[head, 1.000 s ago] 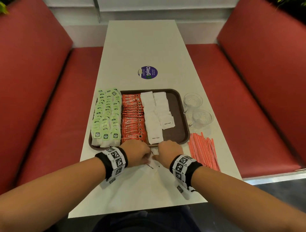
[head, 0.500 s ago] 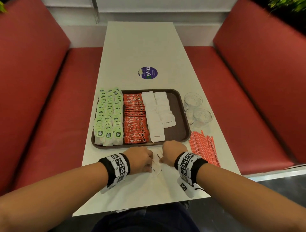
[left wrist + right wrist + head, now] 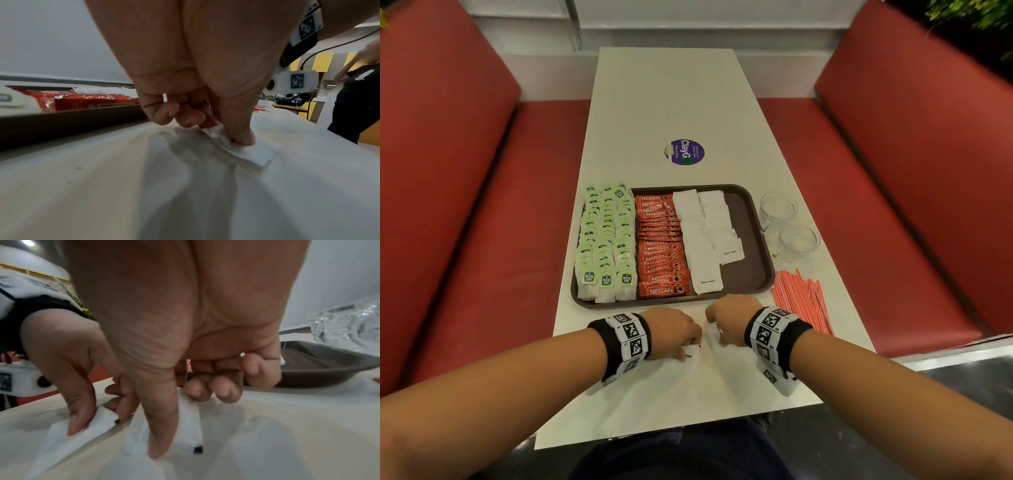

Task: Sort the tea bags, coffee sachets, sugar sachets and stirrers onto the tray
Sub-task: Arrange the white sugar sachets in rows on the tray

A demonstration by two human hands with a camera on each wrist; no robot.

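Observation:
A brown tray [image 3: 748,240] holds rows of green tea bags [image 3: 606,240], orange coffee sachets [image 3: 659,246] and white sugar sachets [image 3: 698,240]. Both hands are low on the table just in front of the tray. My left hand [image 3: 678,329] pinches a white sugar sachet [image 3: 252,152] between thumb and fingers, against the tabletop. Beside it, my right hand [image 3: 729,322] pinches another white sugar sachet [image 3: 189,418] the same way. Red-and-white stirrers [image 3: 801,301] lie loose on the table, right of the tray.
Two empty glass cups [image 3: 779,207] [image 3: 798,241] stand right of the tray, behind the stirrers. A round purple sticker [image 3: 684,152] marks the table beyond the tray. Red benches [image 3: 482,240] flank the narrow white table. A person in black [image 3: 353,100] stands off to the side.
The two hands were touching at the tray's front edge; they have drawn slightly apart and back toward me, each now with its own white sachet.

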